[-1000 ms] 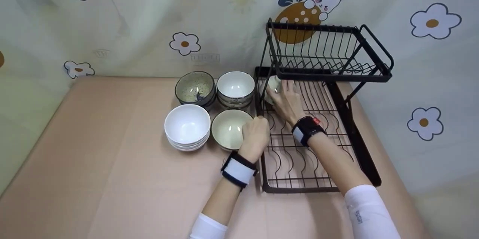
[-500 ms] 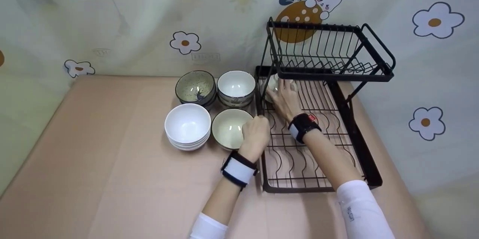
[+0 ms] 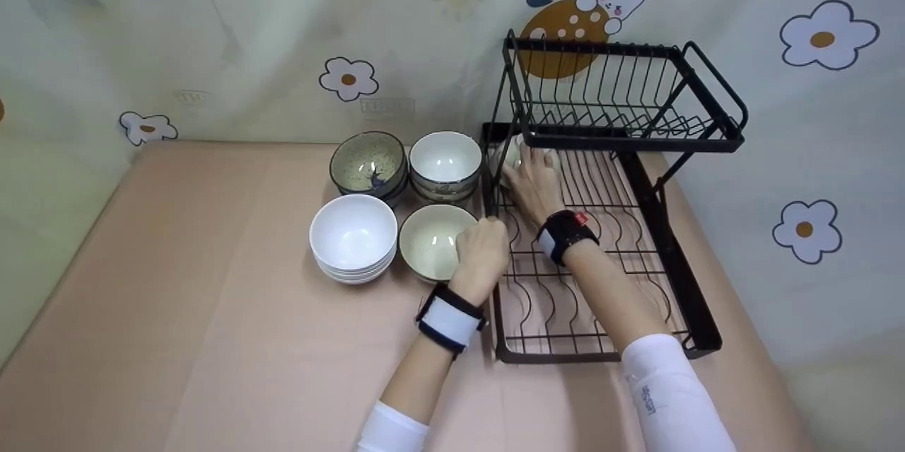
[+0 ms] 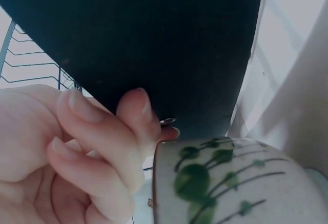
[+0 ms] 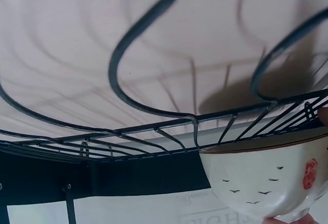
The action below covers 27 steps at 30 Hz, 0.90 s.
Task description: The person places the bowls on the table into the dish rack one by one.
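**A bowl going into the back corner of the rack**

My right hand (image 3: 535, 182) reaches far into the lower tier of the black dish rack (image 3: 679, 254), fingers wrapped round a small pale bowl (image 3: 508, 157) at the back left corner, just under the upper basket (image 3: 707, 128). The right wrist view shows this small pale bowl (image 5: 266, 180), with little birds and a red mark on its side, tipped against the wavy wires, I judge so the wire loops can keep it standing on edge. I hold it from the near side because the upper tier leaves little room above.

My left hand (image 3: 483, 248) sits at the rack's left edge, fingers curled over the rim of the cream bowl (image 3: 431, 240); the left wrist view shows that bowl's green leaf pattern (image 4: 215, 183) beside my fingers (image 4: 97, 126). It seems to steady the bowl close to the rack.

On the surface (image 3: 177, 296) to the left stand a stack of white bowls (image 3: 353, 234), a speckled bowl (image 3: 368, 163) and another white bowl (image 3: 445, 158), all grouped near the rack, within easy reach.
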{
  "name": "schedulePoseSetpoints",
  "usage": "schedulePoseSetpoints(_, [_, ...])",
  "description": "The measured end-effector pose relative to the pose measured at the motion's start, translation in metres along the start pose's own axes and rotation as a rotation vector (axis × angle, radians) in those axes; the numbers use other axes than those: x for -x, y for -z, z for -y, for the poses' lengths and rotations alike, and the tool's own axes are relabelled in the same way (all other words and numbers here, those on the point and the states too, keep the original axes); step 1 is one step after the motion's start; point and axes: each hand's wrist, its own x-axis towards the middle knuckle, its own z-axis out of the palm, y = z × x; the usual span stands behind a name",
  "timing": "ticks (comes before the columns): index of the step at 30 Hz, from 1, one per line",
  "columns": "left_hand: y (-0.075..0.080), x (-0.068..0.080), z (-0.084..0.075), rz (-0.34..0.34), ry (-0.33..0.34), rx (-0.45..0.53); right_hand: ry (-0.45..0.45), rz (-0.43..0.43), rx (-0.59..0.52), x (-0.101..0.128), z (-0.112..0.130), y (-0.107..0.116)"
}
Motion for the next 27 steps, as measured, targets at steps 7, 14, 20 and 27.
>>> schedulePoseSetpoints(7, [-0.0009,-0.001,-0.0004,0.0,0.003,-0.004,-0.027,0.033,-0.012,0.0014,0.0026,-0.0031])
schedulePoseSetpoints(14, [-0.0021,-0.0018,-0.0002,-0.004,0.005,-0.005,-0.07,0.087,-0.043,-0.0007,0.0067,-0.0051])
schedulePoseSetpoints(20, [-0.0008,0.0002,-0.0002,-0.021,0.006,-0.008,-0.081,0.105,-0.053,-0.0019,0.0094,-0.0049])
schedulePoseSetpoints(27, [-0.001,0.0015,-0.0001,-0.048,-0.019,-0.029,-0.071,0.069,-0.054,0.0003,0.0093,-0.0059])
